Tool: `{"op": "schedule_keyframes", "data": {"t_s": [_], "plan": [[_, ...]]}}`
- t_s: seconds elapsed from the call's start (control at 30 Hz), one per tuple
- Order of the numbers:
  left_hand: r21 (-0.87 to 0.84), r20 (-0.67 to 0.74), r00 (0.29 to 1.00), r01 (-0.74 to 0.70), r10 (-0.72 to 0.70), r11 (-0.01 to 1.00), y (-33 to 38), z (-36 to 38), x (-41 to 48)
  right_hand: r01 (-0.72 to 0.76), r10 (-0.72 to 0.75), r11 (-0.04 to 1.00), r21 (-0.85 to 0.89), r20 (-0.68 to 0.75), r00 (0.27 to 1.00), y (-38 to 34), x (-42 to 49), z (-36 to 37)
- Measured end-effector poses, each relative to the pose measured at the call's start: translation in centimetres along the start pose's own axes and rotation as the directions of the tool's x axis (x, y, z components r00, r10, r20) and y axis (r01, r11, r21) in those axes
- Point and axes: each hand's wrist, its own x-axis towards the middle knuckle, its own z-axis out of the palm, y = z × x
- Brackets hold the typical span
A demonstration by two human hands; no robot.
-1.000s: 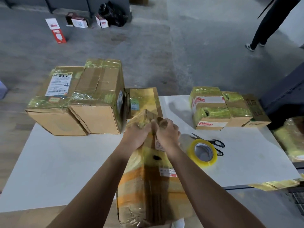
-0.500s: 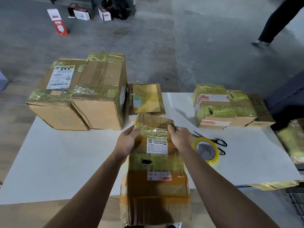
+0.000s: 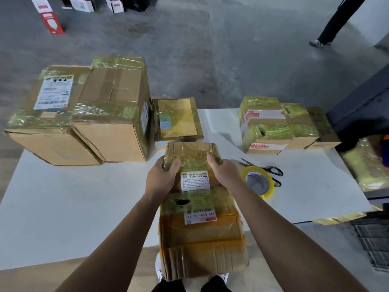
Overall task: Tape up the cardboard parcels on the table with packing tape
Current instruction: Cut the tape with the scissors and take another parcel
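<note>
A long cardboard parcel wrapped in yellowish tape lies lengthwise across the near edge of the white table, its near end hanging over the edge. My left hand grips its far left corner and my right hand grips its far right corner, thumbs on top. A roll of clear yellow packing tape stands just right of my right hand, with black-handled scissors behind it.
Two big taped boxes sit at the table's far left, a flat taped parcel behind the held one, several small taped parcels at the far right. Another wrapped bundle lies off the right edge. A person's leg stands on the floor beyond.
The parcel, tilted up on end a second ago, has been laid down flat with its labels up. My hands moved from its raised top end to its two far corners.
</note>
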Motion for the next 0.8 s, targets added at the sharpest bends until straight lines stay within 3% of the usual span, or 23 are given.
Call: {"op": "schedule_keyframes", "data": {"t_s": [0.23,0.33,0.47,0.7,0.8], "plan": [[-0.076,-0.013,0.999,-0.054,0.053,0.996,-0.6,1.2,0.4,0.068,-0.085,0.992,-0.108,-0.156,0.984,-1.0,-0.5,-0.8],[0.123,-0.017,0.996,-0.086,0.089,0.989,0.7,2.0,1.1,0.080,-0.086,0.995,-0.063,-0.111,0.990,-0.2,-0.3,-2.1],[0.470,-0.178,0.911,-0.254,0.373,0.845,3.1,3.4,0.1,0.136,-0.138,0.990,-0.029,-0.079,0.987,1.2,-0.7,-4.0],[0.483,0.036,0.781,-0.560,0.624,0.673,6.8,10.1,-4.2,0.196,-0.214,0.952,-0.234,-0.051,0.976,6.6,-0.4,-7.0],[0.437,0.044,0.776,-0.581,0.629,0.687,7.3,12.4,-5.1,0.243,-0.251,0.901,-0.360,0.026,0.968,9.7,0.0,-7.1]]}}
